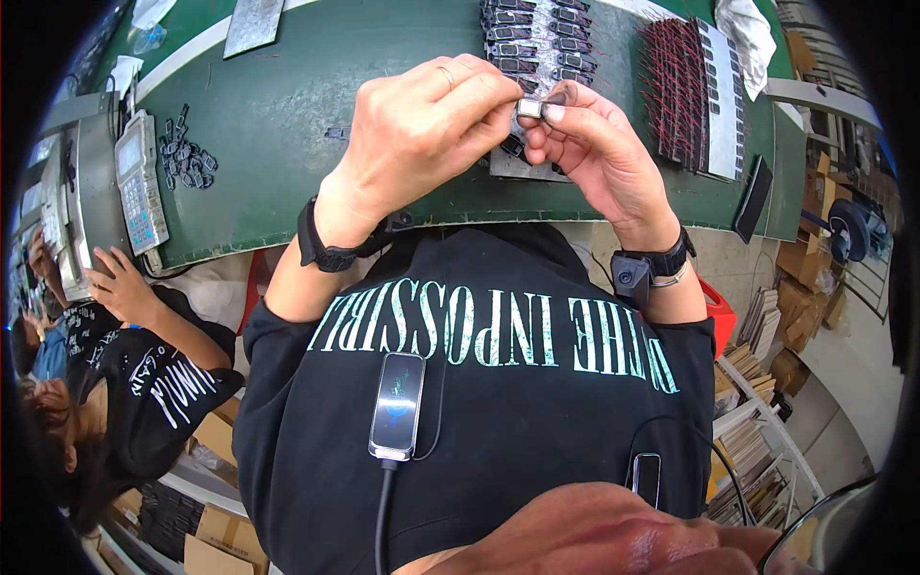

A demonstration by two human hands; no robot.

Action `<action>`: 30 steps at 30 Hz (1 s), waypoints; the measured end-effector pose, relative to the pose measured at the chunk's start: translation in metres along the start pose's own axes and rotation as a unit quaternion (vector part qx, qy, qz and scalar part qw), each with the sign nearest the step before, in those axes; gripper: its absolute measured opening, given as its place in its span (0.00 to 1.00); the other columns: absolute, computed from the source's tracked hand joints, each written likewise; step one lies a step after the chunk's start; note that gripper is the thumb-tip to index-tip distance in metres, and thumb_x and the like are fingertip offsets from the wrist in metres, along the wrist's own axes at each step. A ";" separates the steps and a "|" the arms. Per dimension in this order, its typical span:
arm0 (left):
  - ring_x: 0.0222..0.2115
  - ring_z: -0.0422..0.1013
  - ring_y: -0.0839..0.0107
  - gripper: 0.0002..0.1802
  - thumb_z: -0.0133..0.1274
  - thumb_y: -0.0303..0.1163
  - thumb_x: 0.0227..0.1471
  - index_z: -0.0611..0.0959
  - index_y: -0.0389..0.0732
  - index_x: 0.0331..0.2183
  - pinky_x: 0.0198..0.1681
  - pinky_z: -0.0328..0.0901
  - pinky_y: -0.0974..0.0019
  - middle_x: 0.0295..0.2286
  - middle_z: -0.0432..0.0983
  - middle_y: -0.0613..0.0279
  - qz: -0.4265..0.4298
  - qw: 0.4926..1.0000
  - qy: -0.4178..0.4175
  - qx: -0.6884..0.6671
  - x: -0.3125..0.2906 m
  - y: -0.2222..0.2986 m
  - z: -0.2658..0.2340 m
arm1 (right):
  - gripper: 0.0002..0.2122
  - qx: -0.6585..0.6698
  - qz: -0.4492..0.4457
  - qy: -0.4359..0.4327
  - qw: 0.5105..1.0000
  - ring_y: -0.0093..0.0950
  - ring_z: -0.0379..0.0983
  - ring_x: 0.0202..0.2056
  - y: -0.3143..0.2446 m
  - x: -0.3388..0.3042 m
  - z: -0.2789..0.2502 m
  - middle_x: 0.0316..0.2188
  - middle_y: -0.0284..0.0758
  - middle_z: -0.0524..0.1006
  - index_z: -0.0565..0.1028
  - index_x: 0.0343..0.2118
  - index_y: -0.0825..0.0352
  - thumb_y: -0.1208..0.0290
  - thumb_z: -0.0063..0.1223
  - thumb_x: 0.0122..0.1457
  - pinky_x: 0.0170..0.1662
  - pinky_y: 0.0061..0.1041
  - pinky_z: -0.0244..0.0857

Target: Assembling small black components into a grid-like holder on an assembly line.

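A small dark part with a pale square face (529, 108) is held up between both hands over the near edge of the green table. My left hand (426, 125) is closed, its thumb and fingertips meeting at the left side of the part. On the other side my right hand (602, 144) pinches it between thumb and forefinger, and the other fingers curl below. Just beyond my hands, rows of similar small black parts (572, 45) lie on a silvery sheet; my hands hide some of them. Fine detail on the held part is too small to tell.
Right of the rows stands a board with black parts and many red wires (676, 91). A loose heap of black pieces (187, 158) lies left on the green table (278, 182), near a grey keypad device (142, 182). A co-worker's hand (120, 286) is at far left.
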State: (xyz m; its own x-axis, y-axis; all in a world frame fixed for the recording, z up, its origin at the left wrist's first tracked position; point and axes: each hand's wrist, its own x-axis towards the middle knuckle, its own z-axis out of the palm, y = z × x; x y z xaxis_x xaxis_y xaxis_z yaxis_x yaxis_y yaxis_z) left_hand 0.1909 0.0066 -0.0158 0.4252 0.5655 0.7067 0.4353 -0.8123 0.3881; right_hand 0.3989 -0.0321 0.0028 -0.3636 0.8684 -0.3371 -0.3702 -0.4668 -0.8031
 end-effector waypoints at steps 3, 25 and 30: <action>0.25 0.75 0.75 0.05 0.61 0.24 0.44 0.83 0.42 0.29 0.25 0.70 0.72 0.28 0.79 0.66 -0.109 0.987 -0.005 -0.122 0.000 0.011 0.000 | 0.07 0.057 0.026 -0.026 0.998 0.21 0.73 0.31 0.001 0.002 -0.001 0.35 0.35 0.76 0.71 0.39 0.70 0.72 0.50 0.62 0.39 0.23 0.70; 0.20 0.68 0.78 0.03 0.48 0.22 0.56 0.75 0.35 0.30 0.20 0.60 0.77 0.27 0.73 0.60 -0.381 0.638 -0.005 -0.670 -0.008 0.010 -0.019 | 0.08 0.041 0.014 -0.024 0.999 0.23 0.72 0.32 0.002 0.003 0.000 0.33 0.35 0.75 0.70 0.39 0.69 0.70 0.51 0.61 0.38 0.22 0.68; 0.21 0.70 0.81 0.06 0.54 0.23 0.54 0.76 0.34 0.26 0.20 0.62 0.76 0.25 0.76 0.64 -0.334 0.850 -0.055 -0.404 -0.017 0.012 -0.019 | 0.08 0.036 -0.002 -0.025 0.999 0.22 0.73 0.33 0.003 0.003 0.002 0.34 0.36 0.76 0.71 0.39 0.70 0.71 0.51 0.62 0.40 0.23 0.69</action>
State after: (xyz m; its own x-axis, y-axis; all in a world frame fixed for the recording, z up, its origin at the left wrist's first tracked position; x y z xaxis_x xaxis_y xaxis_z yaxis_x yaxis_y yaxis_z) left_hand 0.1740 -0.0157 -0.0122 0.3887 0.9127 0.1260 -0.0590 -0.1118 0.9920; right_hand 0.3953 -0.0317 0.0000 -0.4032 0.8620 -0.3073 -0.4322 -0.4754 -0.7663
